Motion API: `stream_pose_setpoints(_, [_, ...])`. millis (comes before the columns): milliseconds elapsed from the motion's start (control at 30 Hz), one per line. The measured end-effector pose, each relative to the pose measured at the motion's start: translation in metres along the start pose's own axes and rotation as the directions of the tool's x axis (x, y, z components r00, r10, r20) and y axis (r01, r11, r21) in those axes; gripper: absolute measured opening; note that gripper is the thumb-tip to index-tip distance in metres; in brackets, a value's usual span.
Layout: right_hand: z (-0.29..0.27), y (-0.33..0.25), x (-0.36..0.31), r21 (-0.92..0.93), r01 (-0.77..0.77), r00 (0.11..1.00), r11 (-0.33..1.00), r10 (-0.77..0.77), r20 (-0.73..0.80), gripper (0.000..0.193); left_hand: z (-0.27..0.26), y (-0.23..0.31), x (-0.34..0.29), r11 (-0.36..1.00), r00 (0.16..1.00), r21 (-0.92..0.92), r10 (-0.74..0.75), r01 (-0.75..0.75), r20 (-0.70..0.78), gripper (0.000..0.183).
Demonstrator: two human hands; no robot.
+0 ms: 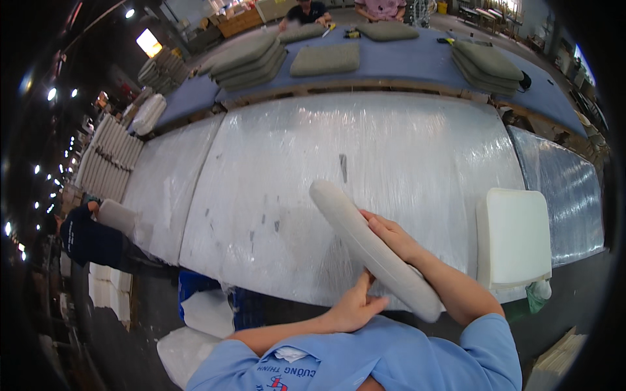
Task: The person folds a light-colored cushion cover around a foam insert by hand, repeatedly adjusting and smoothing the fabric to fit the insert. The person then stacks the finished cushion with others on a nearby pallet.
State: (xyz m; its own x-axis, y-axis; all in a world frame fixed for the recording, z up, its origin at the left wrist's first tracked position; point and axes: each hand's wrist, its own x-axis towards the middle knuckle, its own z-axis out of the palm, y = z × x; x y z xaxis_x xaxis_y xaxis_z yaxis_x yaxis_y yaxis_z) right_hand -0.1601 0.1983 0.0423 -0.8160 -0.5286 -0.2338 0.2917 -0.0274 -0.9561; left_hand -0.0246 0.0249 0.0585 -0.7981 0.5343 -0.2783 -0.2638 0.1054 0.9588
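- Head view, and we have a beige seat cushion (pixel 375 251) up on edge, slanting over the near side of the film-wrapped worktop (pixel 293 143), between the person's two hands!
- Right hand (pixel 393 236): grip closed on the cushion, palm and fingers laid along its right-hand face.
- Left hand (pixel 355 306): fingertips meet the left side low down, thumb spread away; whether that grip truly clasps or merely steadies, I cannot tell.
- How far along? The beige covering looks to be on, smooth along the edge facing us, so I'd judge this one well advanced; the face turned away is hidden, so any closing or checking left there can't be ruled out.
- Over to the right, a white pad (pixel 518 238) rests on the worktop, apart from both hands; its paler surface suggests it has yet to be covered.
- Across on the blue worktop (pixel 404 62), a left cushion stack (pixel 244 62), a right cushion stack (pixel 486 68) and a lone grey-green cushion (pixel 326 60) look like finished pieces.
- Far left, a co-worker (pixel 91 234) handles a pale pad (pixel 117 217): more work in progress, it seems!
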Motion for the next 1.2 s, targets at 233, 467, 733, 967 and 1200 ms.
stream_pose_setpoints(233, [-0.017,0.039,-0.073,-0.473,-0.069,0.938,0.878,0.218,0.268,0.049,-0.098,0.117,-0.014,0.942,0.907,0.322,-0.047,-0.099,0.418,0.043])
stream_pose_setpoints(467, [-0.124,0.103,-0.047,-0.622,-0.462,0.887,0.632,0.323,-0.33,0.036,-0.149,-0.002,0.085,0.501,0.803,0.866,-0.517,0.004,0.296,0.07])
stream_pose_setpoints(733, [-0.164,0.203,0.014,-0.738,-0.602,0.779,0.306,0.429,-0.457,0.037,-0.119,-0.106,0.204,0.402,0.68,0.913,-0.652,-0.065,0.335,0.078])
stream_pose_setpoints(967, [-0.128,0.214,0.006,-0.665,-0.518,0.839,0.538,0.164,-0.519,0.02,-0.075,-0.157,0.263,0.31,0.92,0.941,-0.391,0.14,-0.008,0.053])
stream_pose_setpoints(1200, [-0.13,0.216,-0.005,-0.545,-0.517,0.816,0.66,0.188,-0.546,0.024,-0.062,-0.182,0.263,0.459,0.993,0.882,0.011,-0.11,0.118,0.022])
